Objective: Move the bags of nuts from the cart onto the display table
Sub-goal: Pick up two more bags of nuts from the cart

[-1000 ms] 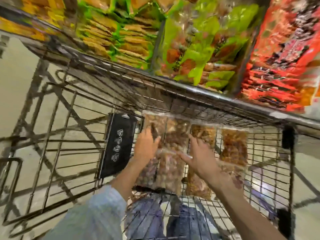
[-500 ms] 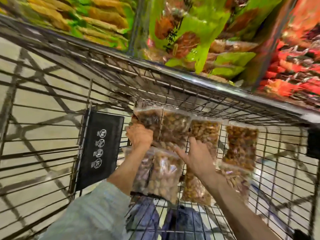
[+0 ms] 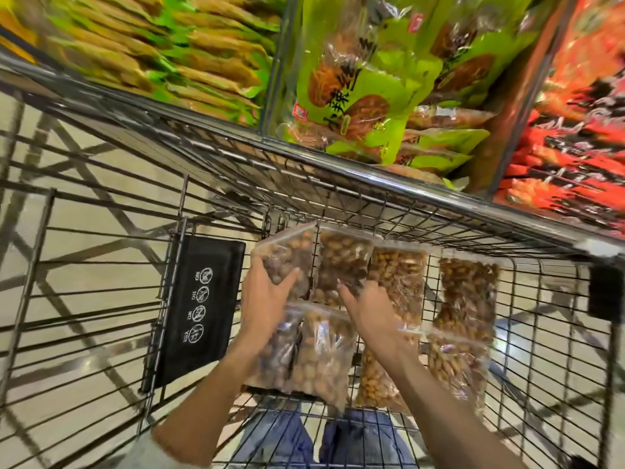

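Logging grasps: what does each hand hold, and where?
Left hand grips the clear plastic bag of dark nuts at its lower left edge. Right hand holds nothing.

Single head-worn wide-angle view, looking steeply down into the wire cart [image 3: 338, 184] at close range; display table [image 3: 372, 106] along the top edge. No second view to overlap.

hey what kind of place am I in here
Most likely a grocery store or supermarket: a wire shopping cart holding clear bags of nuts, right beside display bins of packaged snacks.
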A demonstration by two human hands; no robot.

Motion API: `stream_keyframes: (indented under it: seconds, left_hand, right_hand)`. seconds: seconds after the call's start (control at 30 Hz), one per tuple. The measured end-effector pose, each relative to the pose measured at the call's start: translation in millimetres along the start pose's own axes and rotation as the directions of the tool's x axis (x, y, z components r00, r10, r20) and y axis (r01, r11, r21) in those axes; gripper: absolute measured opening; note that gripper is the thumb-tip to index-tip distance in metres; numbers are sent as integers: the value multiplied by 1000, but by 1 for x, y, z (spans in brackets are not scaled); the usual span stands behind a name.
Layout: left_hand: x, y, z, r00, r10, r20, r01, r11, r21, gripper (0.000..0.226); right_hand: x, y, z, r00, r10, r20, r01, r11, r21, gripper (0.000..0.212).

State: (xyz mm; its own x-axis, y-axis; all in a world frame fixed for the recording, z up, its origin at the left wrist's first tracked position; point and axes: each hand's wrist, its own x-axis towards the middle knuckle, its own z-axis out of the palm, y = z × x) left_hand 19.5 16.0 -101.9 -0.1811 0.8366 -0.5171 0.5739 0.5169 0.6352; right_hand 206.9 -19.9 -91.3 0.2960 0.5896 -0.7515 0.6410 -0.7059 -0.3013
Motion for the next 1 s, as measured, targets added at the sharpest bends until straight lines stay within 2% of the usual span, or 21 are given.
stream_keyframes:
  seconds: [0.17,0.33,0.4,0.57,0.67,0.7,0.77,0.9,0.97,1.0]
  left_hand:
    - [-17,6,-28,997,-71,-24,68,992,-111,51]
    - [-22,-6,-34,989,-149,-2,147,977,-152,48]
    - [-22,-11,-34,987,-157,13,157,976,-153,47]
    - [-23,-19,-38,985,-164,42,169,972,-160,50]
    - [-24,-22,-44,981,-185,66,194,964,-182,64]
    - [-24,-23,-46,980,-185,70,195,962,-190,64]
    - [-26,-22,-53,977,-190,96,206,957,-205,64]
    - [-43,-11,-71,959,-202,198,249,935,-254,58]
    - [-58,2,-84,955,-172,240,237,931,-277,63]
    - [-66,9,-90,956,-159,248,230,930,-287,76]
  right_hand:
    - [31,-18,23,988,146,59,-146,989,5,47]
    - [55,-23,47,938,336,90,-340,939,45,63]
    - [63,-21,48,947,309,90,-319,939,126,66]
    - [63,-11,41,963,247,104,-268,900,345,51]
    - [47,-8,27,968,238,82,-248,838,486,21]
    - [41,-6,22,971,227,76,-233,829,509,20]
    - [25,-5,9,973,221,62,-218,799,561,21]
    - [-19,-5,-16,995,91,43,-95,702,705,20]
    - [-49,-3,-30,995,58,84,-101,641,761,40]
    - [-65,-1,-37,992,57,113,-124,616,778,52]
